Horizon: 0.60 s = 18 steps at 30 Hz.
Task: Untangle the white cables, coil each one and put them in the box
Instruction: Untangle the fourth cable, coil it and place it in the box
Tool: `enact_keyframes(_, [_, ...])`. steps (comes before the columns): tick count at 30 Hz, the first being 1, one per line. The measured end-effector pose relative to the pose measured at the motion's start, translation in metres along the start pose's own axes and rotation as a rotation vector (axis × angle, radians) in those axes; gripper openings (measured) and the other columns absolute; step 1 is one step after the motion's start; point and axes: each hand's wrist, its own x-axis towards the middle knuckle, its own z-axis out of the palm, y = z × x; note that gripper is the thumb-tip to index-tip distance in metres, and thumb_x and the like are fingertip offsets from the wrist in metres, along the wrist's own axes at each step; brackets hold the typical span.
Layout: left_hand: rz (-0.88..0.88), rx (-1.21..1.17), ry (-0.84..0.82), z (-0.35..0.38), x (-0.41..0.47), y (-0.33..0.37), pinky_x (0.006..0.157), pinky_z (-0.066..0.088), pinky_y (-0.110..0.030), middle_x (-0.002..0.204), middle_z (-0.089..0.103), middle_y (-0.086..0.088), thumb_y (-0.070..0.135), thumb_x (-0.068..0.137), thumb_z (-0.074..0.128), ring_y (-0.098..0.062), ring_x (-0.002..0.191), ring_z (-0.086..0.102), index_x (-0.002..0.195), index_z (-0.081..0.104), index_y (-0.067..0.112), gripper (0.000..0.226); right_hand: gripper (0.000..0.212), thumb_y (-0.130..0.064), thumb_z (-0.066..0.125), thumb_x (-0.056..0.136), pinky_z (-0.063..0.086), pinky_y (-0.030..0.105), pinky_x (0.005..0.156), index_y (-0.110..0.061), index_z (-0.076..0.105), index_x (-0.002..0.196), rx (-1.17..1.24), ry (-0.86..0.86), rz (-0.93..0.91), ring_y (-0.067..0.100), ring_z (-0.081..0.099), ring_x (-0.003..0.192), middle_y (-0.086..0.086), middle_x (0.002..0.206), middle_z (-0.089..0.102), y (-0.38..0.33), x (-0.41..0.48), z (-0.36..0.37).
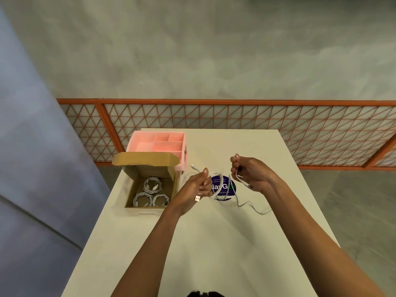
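Left hand [198, 185] and right hand [250, 174] are pinching the limp, light white cable [229, 183] (it's sagging); grip best near plugs [198, 198].

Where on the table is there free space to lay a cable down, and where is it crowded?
Free: the near table between the forearms, and the far strip from the pink tray to the right edge. Crowded: around the sticker, where left hand and right hand hold the cable, and beside the box.
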Motion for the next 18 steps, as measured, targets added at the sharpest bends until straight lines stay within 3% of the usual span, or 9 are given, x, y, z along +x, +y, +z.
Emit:
enact_keyframes(6, [-0.077, 0.023, -0.096, 0.002, -0.009, 0.008, 0.058, 0.042, -0.011, 0.066, 0.024, 0.001, 0.026, 0.104, 0.030, -0.006, 0.053, 0.027, 0.081, 0.042, 0.011, 0.030, 0.031, -0.020, 0.037, 0.102, 0.042, 0.023, 0.066, -0.013, 0.052, 0.076, -0.112, -0.034, -0.039, 0.011, 0.048, 0.062, -0.002, 0.066, 0.045, -0.005, -0.007, 0.005])
enact_keyframes(10, [-0.041, 0.193, -0.053, 0.005, -0.005, 0.006, 0.063, 0.029, -0.022, 0.058, 0.033, 0.012, 0.030, 0.104, 0.031, -0.007, 0.055, 0.028, 0.083, 0.043, 0.011, 0.030, 0.031, -0.019, 0.038, 0.102, 0.042, 0.022, 0.065, -0.012, 0.053, 0.076, -0.153, -0.023, -0.045, 0.012, 0.047, 0.061, -0.001, 0.066, 0.045, -0.006, -0.007, 0.009])
enact_keyframes(16, [0.140, 0.495, 0.022, 0.024, -0.005, -0.004, 0.059, 0.043, -0.023, 0.073, 0.055, 0.010, 0.030, 0.100, 0.044, 0.001, 0.054, 0.048, 0.095, 0.050, 0.003, 0.027, 0.031, -0.020, 0.040, 0.102, 0.041, 0.023, 0.064, -0.011, 0.056, 0.077, -0.210, 0.010, -0.063, 0.012, 0.047, 0.061, 0.000, 0.066, 0.047, -0.006, -0.006, 0.013])
enact_keyframes(18, [0.173, 0.524, 0.044, 0.023, -0.004, -0.004, 0.056, 0.043, -0.024, 0.074, 0.055, 0.006, 0.028, 0.099, 0.048, 0.000, 0.053, 0.047, 0.095, 0.052, 0.004, 0.025, 0.030, -0.020, 0.041, 0.102, 0.041, 0.023, 0.064, -0.011, 0.057, 0.078, -0.209, 0.019, -0.062, 0.012, 0.047, 0.061, -0.001, 0.065, 0.047, -0.007, -0.006, 0.010])
